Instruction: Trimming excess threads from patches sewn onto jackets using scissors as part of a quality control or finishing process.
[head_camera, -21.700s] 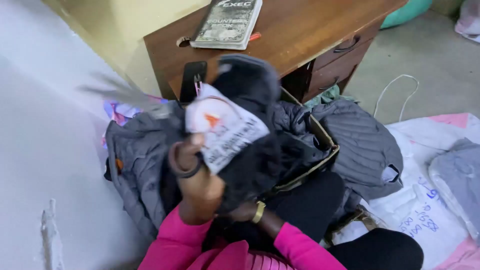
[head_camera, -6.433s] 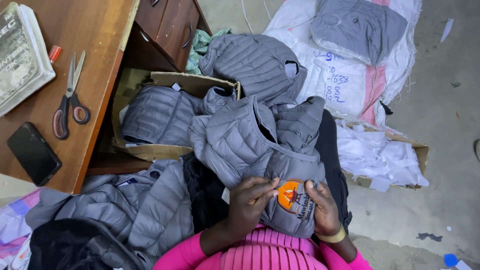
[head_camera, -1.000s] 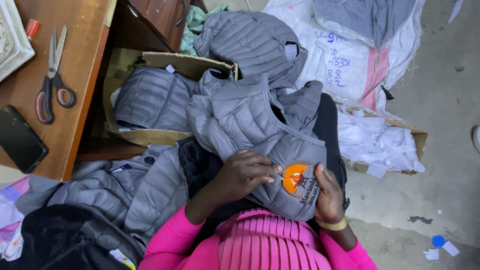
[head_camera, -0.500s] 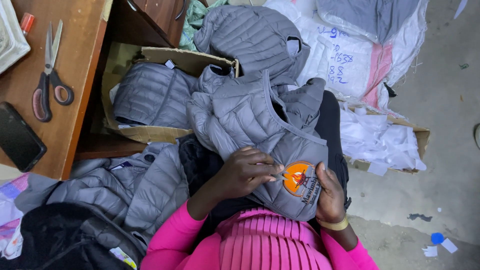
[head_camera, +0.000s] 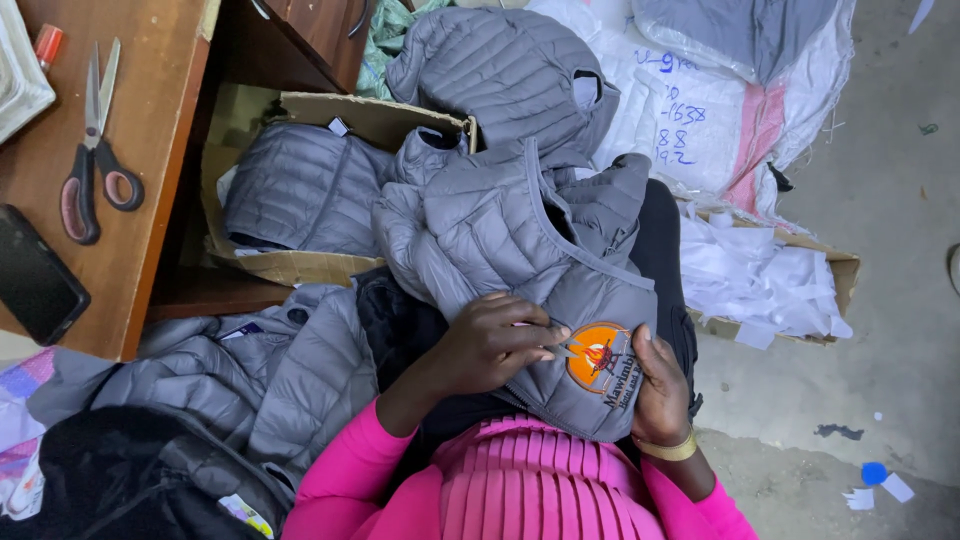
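Grey quilted jacket (head_camera: 520, 250) lies draped over the seated person's lap, near centre, collar end toward the far side. On its near right panel sits a round orange badge (head_camera: 597, 356) with a dark figure and lettering beneath. The left hand (head_camera: 495, 345) rests on the jacket just left of the badge, fingers curled together, pinching a small slim item at the badge's edge; what that item is cannot be made out. The right hand (head_camera: 660, 385) grips the jacket's right edge, thumb on top, remaining fingers hidden beneath the fabric. Further grey jackets fill an open cardboard box (head_camera: 370, 115) on the far left, its lower part hidden by the garments. A white woven sack (head_camera: 700, 110) with blue handwriting and a pink stripe lies at far right. Red-handled scissors (head_camera: 92, 150) and a black phone (head_camera: 35, 275), partly cut off, lie on the wooden desk (head_camera: 165, 120) at left.
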